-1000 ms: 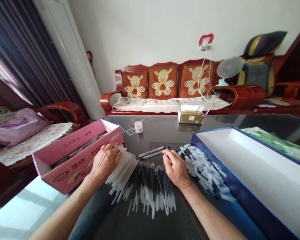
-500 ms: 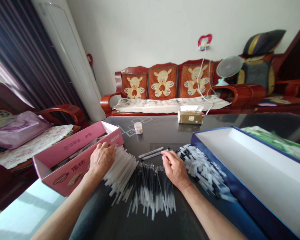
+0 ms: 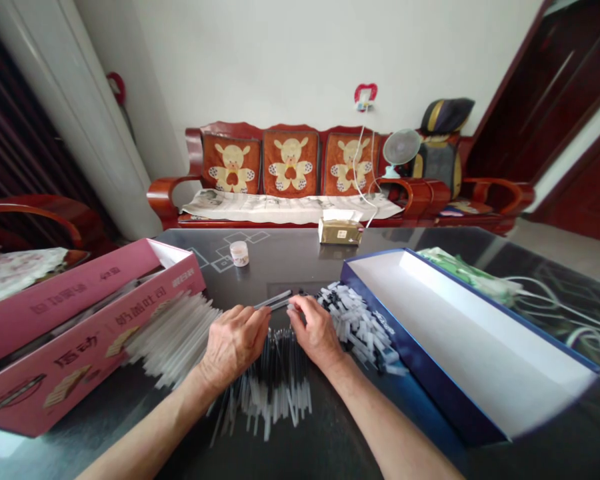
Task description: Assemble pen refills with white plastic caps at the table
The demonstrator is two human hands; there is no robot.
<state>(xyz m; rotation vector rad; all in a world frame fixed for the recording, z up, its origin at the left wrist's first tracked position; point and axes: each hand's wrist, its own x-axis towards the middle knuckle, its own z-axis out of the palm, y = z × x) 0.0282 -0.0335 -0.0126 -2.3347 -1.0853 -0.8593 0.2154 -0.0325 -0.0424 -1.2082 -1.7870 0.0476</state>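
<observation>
My left hand (image 3: 236, 341) has its fingers curled together above the left edge of a bundle of thin dark rods with whitish ends (image 3: 275, 393). Close by on the right, my right hand (image 3: 316, 330) has thumb and forefinger pinched. Whatever either hand holds is too small or hidden to name. Left of my left hand lies a heap of translucent white tubes (image 3: 173, 340). Short white pieces mixed with black ones (image 3: 353, 317) are piled beside my right hand. A few slim pale tubes (image 3: 274, 299) rest just beyond my fingertips.
A pink box (image 3: 87, 313) stands at the left, a large shallow blue box (image 3: 420, 393) with white inside at the right. A small jar (image 3: 239, 254) and a tissue pack (image 3: 341, 231) sit farther back on the dark table. Green packaging (image 3: 473, 277) lies behind the blue box.
My left hand has moved right, from the translucent tubes by the pink box to beside my right hand. The camera has turned right, so the scene sits farther left.
</observation>
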